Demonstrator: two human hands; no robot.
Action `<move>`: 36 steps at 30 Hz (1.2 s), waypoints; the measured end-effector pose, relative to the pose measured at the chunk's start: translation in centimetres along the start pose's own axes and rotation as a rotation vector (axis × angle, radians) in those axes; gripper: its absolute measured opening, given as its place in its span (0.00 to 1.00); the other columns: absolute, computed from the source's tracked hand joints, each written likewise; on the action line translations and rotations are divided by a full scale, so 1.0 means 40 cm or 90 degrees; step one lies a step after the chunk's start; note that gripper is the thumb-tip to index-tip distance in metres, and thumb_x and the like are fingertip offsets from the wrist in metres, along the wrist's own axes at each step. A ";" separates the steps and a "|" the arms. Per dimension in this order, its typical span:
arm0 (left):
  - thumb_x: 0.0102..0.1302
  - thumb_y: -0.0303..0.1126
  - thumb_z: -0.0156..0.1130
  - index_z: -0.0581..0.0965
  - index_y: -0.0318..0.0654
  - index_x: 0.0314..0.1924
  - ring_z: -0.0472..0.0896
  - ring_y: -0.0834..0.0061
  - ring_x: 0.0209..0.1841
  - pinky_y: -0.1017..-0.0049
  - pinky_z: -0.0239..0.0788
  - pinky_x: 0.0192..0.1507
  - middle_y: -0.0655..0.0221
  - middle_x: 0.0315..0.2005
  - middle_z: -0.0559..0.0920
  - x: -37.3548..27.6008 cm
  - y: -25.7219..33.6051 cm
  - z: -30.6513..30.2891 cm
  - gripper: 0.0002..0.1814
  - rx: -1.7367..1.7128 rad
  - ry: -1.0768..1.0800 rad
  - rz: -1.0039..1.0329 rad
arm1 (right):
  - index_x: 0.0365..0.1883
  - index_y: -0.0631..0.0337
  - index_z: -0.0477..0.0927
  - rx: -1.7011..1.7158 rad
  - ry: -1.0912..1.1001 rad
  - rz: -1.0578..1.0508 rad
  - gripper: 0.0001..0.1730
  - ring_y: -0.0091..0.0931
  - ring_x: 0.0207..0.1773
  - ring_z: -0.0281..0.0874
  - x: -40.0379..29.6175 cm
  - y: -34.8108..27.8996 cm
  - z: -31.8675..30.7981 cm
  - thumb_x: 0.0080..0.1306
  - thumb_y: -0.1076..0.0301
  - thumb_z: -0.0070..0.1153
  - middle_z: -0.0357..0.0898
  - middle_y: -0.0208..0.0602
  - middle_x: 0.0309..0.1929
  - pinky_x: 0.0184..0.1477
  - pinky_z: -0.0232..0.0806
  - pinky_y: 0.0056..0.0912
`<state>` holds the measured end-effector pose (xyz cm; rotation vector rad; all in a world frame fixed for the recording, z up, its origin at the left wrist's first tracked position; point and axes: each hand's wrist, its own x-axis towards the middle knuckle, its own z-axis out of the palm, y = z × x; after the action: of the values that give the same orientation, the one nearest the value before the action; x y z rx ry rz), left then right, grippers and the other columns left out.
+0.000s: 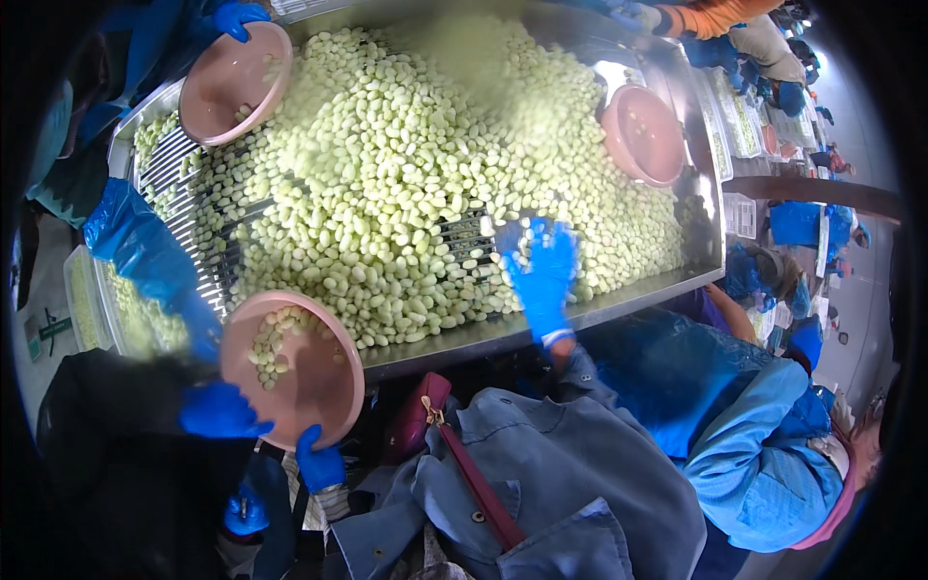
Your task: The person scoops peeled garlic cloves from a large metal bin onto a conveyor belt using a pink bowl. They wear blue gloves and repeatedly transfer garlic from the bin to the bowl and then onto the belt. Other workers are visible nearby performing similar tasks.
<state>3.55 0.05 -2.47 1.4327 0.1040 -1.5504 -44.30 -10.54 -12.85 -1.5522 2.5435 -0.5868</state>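
My left hand (320,464), in a blue glove, grips the near rim of a pink plastic basin (308,391). The basin tilts toward the table and holds a small cluster of pale green grapes (272,348). My right hand (542,272), also blue-gloved, is spread over the near right part of a large heap of loose green grapes (384,203); motion blurs its fingers. Just left of it, bare slats of a metal grate (464,238) show through the heap. A co-worker's blue-gloved hand (225,412) is at the left side of the same basin.
A raised metal edge (449,333) borders the sorting table. Other pink basins rest at the far left (217,101) and right (645,138), the left one held by another gloved hand (239,18). People stand close on both sides. Crates of grapes (141,312) are at left.
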 end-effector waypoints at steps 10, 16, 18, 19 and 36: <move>0.62 0.27 0.65 0.75 0.38 0.62 0.77 0.60 0.61 0.60 0.70 0.64 0.61 0.57 0.80 -0.009 -0.015 0.009 0.26 -0.009 0.029 0.020 | 0.79 0.55 0.61 0.057 -0.251 0.067 0.50 0.58 0.78 0.58 0.066 -0.006 -0.072 0.68 0.36 0.60 0.53 0.63 0.80 0.73 0.61 0.55; 0.63 0.26 0.65 0.73 0.38 0.66 0.76 0.59 0.63 0.60 0.68 0.67 0.60 0.61 0.77 -0.013 -0.014 0.034 0.30 0.000 0.044 0.022 | 0.83 0.53 0.51 -0.112 -0.090 0.002 0.57 0.70 0.80 0.41 0.443 -0.052 0.080 0.68 0.28 0.54 0.39 0.77 0.80 0.76 0.45 0.70; 0.62 0.25 0.65 0.73 0.38 0.65 0.76 0.59 0.63 0.60 0.68 0.67 0.60 0.60 0.78 -0.022 -0.015 0.045 0.29 -0.005 0.057 0.020 | 0.84 0.54 0.48 -0.190 -0.070 -0.040 0.60 0.68 0.81 0.35 0.497 -0.104 0.165 0.67 0.22 0.48 0.39 0.79 0.79 0.77 0.37 0.73; 0.62 0.25 0.65 0.73 0.39 0.65 0.76 0.59 0.63 0.60 0.68 0.67 0.61 0.60 0.78 -0.023 -0.017 0.037 0.29 -0.010 0.067 0.019 | 0.83 0.53 0.50 -0.116 -0.032 -0.105 0.60 0.68 0.81 0.36 0.530 -0.136 0.184 0.66 0.22 0.50 0.41 0.79 0.79 0.77 0.38 0.73; 0.61 0.25 0.65 0.77 0.37 0.58 0.77 0.61 0.61 0.59 0.68 0.66 0.62 0.55 0.80 -0.005 -0.079 0.002 0.23 -0.064 0.101 0.031 | 0.58 0.47 0.84 -0.037 -0.196 -0.516 0.21 0.38 0.44 0.83 0.396 -0.154 0.152 0.66 0.69 0.57 0.83 0.37 0.47 0.42 0.76 0.43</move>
<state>1.32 1.73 -3.97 1.4661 0.2376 -1.3721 -44.92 -28.50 -14.41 -2.4538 1.6609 -0.2868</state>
